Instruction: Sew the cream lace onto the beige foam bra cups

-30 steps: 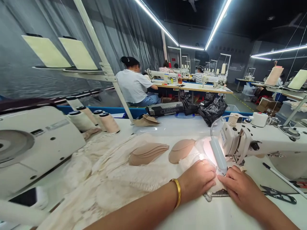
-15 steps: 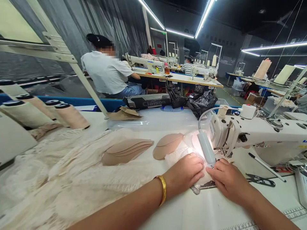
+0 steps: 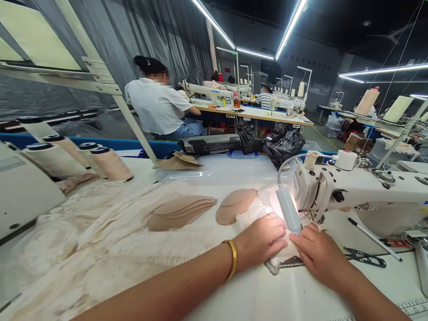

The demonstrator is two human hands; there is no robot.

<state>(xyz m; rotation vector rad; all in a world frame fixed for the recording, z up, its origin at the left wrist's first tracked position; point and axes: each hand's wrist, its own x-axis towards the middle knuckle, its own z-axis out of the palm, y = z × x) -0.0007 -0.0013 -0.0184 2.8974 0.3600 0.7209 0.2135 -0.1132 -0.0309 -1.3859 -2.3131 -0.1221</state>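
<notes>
White lace-edged fabric [image 3: 250, 217] lies at the needle end of a white sewing machine [image 3: 371, 185]. My left hand [image 3: 264, 237], with a gold bracelet [image 3: 232, 259] at its wrist, presses on the fabric with curled fingers. On the other side, my right hand [image 3: 319, 250] is closed, thumb and fingers at the fabric's edge beside the presser area. A grey lamp [image 3: 288, 209] on a flexible neck lights the work and hides the needle. To the left lie beige moulded cups [image 3: 236, 206] and a stack of similar cups [image 3: 182, 214].
Cream lace [image 3: 110, 249] spreads over the table's left side. Thread cones [image 3: 110, 162] stand behind it. Near my right hand lie black thread snips [image 3: 364, 257] and a white pen [image 3: 374, 238]. A person in a white shirt [image 3: 157, 104] sits ahead.
The view has shifted slightly, so the surroundings appear a little farther right and lower. Both hands stay at the fabric by the machine, with only slight movement.
</notes>
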